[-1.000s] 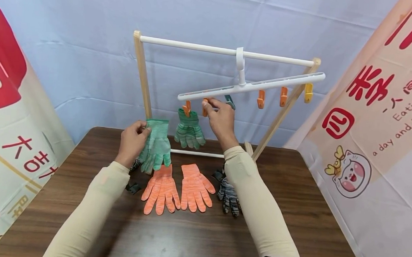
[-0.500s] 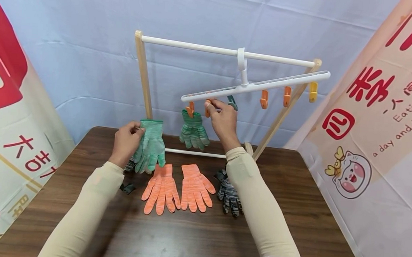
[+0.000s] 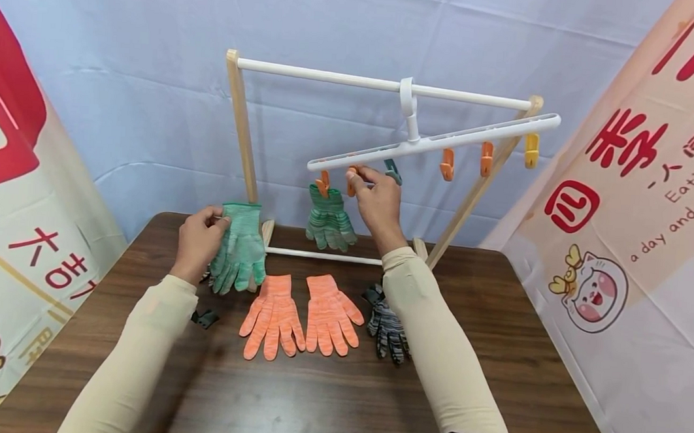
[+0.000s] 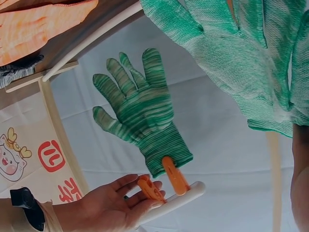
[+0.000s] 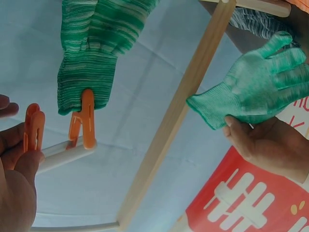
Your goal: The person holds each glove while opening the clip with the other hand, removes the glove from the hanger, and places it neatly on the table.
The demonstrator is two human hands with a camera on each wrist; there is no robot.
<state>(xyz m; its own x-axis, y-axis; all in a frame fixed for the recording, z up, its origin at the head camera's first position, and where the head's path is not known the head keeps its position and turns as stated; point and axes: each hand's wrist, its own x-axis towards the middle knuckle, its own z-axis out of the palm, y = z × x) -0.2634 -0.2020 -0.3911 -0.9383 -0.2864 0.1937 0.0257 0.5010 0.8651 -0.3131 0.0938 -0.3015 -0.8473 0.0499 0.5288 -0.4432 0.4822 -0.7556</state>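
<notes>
My left hand (image 3: 198, 240) pinches a light green knit glove (image 3: 240, 250) by the edge of its cuff; the glove hangs fingers down, left of the rack. My right hand (image 3: 378, 204) pinches an orange clothespin (image 5: 34, 128) on the underside of a white hanger (image 3: 445, 142). Beside that pin, at the hanger's near-left end, another orange clothespin (image 4: 175, 176) clamps the cuff of a second green glove (image 3: 330, 219), which dangles fingers down. In the right wrist view the thumb and fingers lie on both sides of the pinched clothespin.
The hanger hooks over the white bar of a wooden-post rack (image 3: 242, 129). It also carries a dark green clothespin (image 3: 393, 172), more orange ones and a yellow clothespin (image 3: 532, 151). Two orange gloves (image 3: 331, 315) and a black-and-grey glove (image 3: 389, 330) lie on the brown table (image 3: 254, 408).
My left hand has moved left with the light green glove, away from the hanging one. The hanger has swung slightly right; my right hand stays on its orange clothespin.
</notes>
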